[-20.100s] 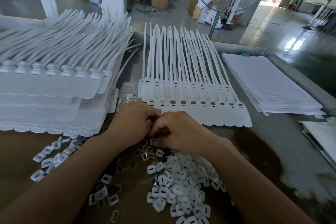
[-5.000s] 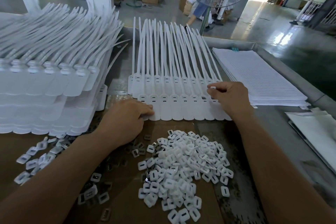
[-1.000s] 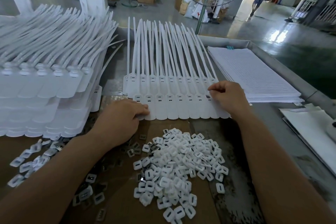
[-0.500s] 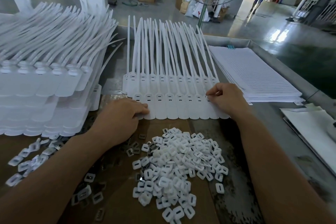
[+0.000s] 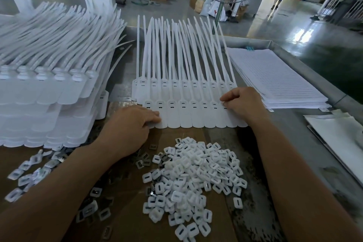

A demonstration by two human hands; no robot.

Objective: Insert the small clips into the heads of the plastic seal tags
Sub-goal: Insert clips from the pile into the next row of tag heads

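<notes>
L hand (image 5: 127, 127) lies palm down, fingers nearly straight & together, tips pressing on the L end of the front row of tags (image 5: 192, 118); it grips nothing. R hand (image 5: 244, 104) is at the R end of the same row, fingers curled in, thumb & forefinger tips meeting on a tag head. Can't tell if a clip sits btwn them. Front-row tags lie flat, side by side, heads on the far side, each visible head w/ a dark slot, straps running off toward the far edge. A 2nd row (image 5: 184, 85) lies behind, partly overlapped by the front one. White clips (image 5: 196, 175) sit in a loose pile on cardboard (image 5: 127, 208) btwn the forearms, near the tags but apart from them. Dark metal bits (image 5: 142, 161) lie by the L wrist, w/ more pale pieces (image 5: 27, 173) scattered far L. A big stack (image 5: 49, 92) of tags is at L, sheets of paper (image 5: 275, 78) at R, on the grey table (image 5: 290, 129)
</notes>
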